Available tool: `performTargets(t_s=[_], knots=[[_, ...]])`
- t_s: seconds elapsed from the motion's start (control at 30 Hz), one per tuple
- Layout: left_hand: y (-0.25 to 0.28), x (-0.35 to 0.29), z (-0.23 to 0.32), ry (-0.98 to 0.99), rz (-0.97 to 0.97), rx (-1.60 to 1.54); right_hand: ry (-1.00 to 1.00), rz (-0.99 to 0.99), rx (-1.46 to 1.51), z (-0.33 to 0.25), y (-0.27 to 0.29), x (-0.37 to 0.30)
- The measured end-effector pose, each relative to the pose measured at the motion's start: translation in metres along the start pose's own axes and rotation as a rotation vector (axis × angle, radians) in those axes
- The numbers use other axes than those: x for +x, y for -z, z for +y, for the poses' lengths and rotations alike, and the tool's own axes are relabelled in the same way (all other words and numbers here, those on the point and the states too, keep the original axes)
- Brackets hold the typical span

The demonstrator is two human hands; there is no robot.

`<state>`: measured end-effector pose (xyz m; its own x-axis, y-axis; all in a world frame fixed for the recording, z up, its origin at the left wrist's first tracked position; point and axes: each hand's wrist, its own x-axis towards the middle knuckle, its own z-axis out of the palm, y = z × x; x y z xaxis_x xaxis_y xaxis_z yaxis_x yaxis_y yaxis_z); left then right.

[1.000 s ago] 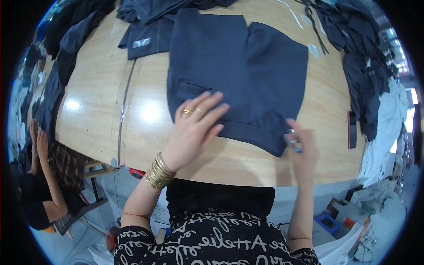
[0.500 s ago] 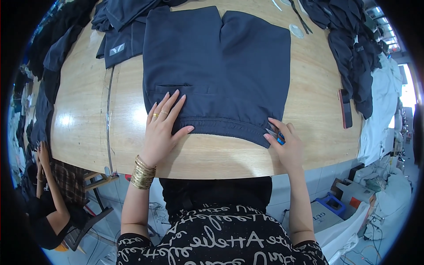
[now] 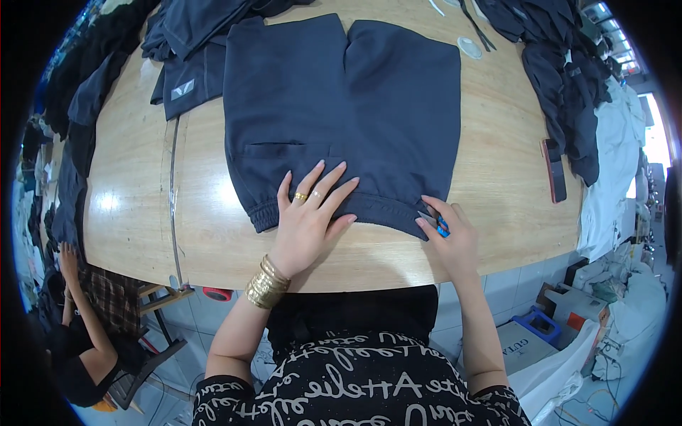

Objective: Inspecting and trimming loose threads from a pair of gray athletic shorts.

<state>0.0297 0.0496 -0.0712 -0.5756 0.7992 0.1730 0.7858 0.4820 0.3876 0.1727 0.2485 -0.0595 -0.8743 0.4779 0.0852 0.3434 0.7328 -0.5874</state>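
Note:
Dark navy shorts lie flat on the table, legs pointing away from me, with the elastic waistband near the front edge. My left hand rests on the shorts just at the waistband, fingers spread, below a pocket slit. At the right end of the waistband is my right hand, closed around small thread snips with blue handles. Its thumb and forefinger touch or nearly touch the fabric corner there; I cannot tell whether they grip the cloth.
More dark garments are heaped at the far left of the wooden table, others along the right. A phone lies near the right edge. Far right are a pale disc and dark scissors. Another person's hand is at left.
My left hand has slid right along the waistband, uncovering its left end. The shorts have shifted slightly left. My right hand has moved slightly left and down, still with the snips.

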Motion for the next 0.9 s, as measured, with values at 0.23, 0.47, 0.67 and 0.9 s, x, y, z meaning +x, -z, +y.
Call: performTargets(t_s=[0.23, 0.47, 0.67, 0.9], knots=[[-0.006, -0.007, 0.000, 0.031, 0.056, -0.072, 0.047, 0.098, 0.047, 0.007, -0.005, -0.011], [-0.006, -0.010, -0.005, 0.033, 0.148, -0.225, 0.088, 0.260, 0.143, 0.013, -0.012, -0.015], [0.007, -0.024, -0.009, 0.010, 0.223, -0.301, 0.057, 0.367, 0.238, 0.025, -0.014, -0.012], [0.040, -0.035, -0.019, 0.110, 0.026, -0.110, 0.132, 0.282, 0.269, 0.014, -0.008, -0.023]])
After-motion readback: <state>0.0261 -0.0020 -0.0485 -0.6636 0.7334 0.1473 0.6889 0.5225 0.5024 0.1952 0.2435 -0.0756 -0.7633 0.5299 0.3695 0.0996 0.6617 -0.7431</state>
